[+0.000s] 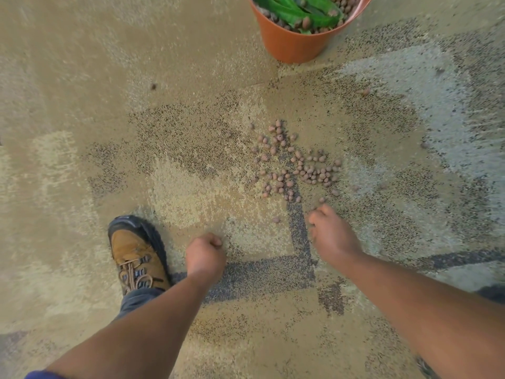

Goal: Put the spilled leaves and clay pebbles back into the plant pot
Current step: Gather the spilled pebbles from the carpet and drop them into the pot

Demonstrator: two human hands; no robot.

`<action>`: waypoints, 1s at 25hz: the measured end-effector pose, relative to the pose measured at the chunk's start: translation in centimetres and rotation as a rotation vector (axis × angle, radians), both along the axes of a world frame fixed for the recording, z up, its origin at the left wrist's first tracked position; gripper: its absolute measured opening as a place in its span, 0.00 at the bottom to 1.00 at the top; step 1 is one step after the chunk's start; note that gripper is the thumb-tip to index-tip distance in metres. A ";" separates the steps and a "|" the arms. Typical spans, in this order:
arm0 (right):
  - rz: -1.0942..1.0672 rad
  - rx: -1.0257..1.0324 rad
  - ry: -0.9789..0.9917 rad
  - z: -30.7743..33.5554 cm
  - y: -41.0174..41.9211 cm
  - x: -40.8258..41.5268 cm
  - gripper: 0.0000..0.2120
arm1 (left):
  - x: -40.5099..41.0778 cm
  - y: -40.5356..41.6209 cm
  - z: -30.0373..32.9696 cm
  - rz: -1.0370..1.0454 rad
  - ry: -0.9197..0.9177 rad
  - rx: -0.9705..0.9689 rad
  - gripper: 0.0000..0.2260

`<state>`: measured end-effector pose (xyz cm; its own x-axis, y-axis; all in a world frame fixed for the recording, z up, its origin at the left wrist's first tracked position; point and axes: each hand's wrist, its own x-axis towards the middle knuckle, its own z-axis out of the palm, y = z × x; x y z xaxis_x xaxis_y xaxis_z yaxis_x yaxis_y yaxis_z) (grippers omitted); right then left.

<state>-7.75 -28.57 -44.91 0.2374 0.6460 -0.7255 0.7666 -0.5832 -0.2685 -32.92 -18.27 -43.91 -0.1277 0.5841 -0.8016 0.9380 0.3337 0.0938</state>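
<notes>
An orange plant pot (292, 43) stands on the carpet at the top, with green leaves (297, 9) and brown pebbles inside. A scatter of spilled clay pebbles (295, 165) lies on the carpet in the middle, below the pot. My right hand (332, 232) hovers just below the pile, fingers curled down by the nearest pebbles; what it holds is hidden. My left hand (205, 255) is a closed fist over the carpet, left of the pile, its contents hidden.
A brown laced shoe (136, 255) with a jeans leg stands left of my left hand. Single stray pebbles lie at the far left (153, 86), at the upper right (365, 92) and near my hands (276, 220). Patterned tan carpet (82, 77) covers the floor.
</notes>
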 end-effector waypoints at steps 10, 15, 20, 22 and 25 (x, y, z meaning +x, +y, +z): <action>-0.820 0.063 0.086 0.5 2.0 0.6 0.08 | 10.4 -0.5 -0.1 -0.435 -0.399 0.100 0.13; -0.716 0.042 0.118 0.8 2.7 2.7 0.06 | 11.2 -0.8 -1.2 -0.581 -0.408 0.109 0.09; -0.460 -0.027 0.026 0.2 3.8 3.2 0.07 | 9.9 -1.7 -1.1 -0.584 -0.346 0.112 0.15; -0.368 -0.049 0.010 0.1 3.9 3.4 0.08 | 10.0 -1.3 -1.3 -0.558 -0.355 0.106 0.13; -0.443 -0.118 0.041 0.7 4.3 3.7 0.07 | 11.3 0.0 -0.5 -0.380 -0.325 0.039 0.11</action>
